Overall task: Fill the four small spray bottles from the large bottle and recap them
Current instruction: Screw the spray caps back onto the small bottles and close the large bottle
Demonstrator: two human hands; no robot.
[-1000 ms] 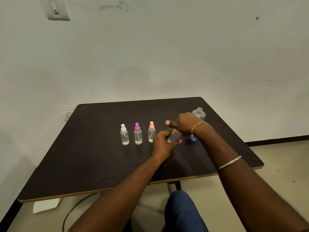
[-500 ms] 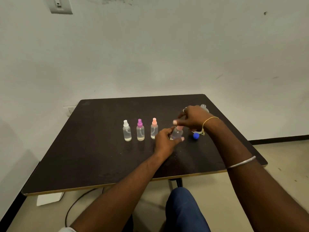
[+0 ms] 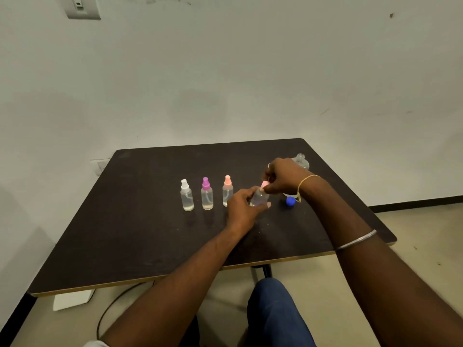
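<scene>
Fourth small spray bottle (image 3: 259, 197), tilted, held over the dark table (image 3: 150, 234) between both hands. The left hand (image 3: 244, 209) grips its clear body, fingers and thumb curled round it. The right hand (image 3: 283, 177) is directly above, its fingertips drawn together in a pinch on the pink spray cap (image 3: 264, 184) at the bottle's neck; whether the cap is fully seated cannot be told. Just to the left of the left fingers stands the peach-capped bottle (image 3: 227, 190), upright, then the purple-capped bottle (image 3: 207, 195) and, farthest from the fingers, the white-capped bottle (image 3: 186, 197); all three hold clear liquid. Behind the right knuckles stands the large bottle (image 3: 301, 161), its mouth uncovered. A blue cap (image 3: 290, 200) lies on the table below the right wrist, near the pinching fingers but apart from them.
</scene>
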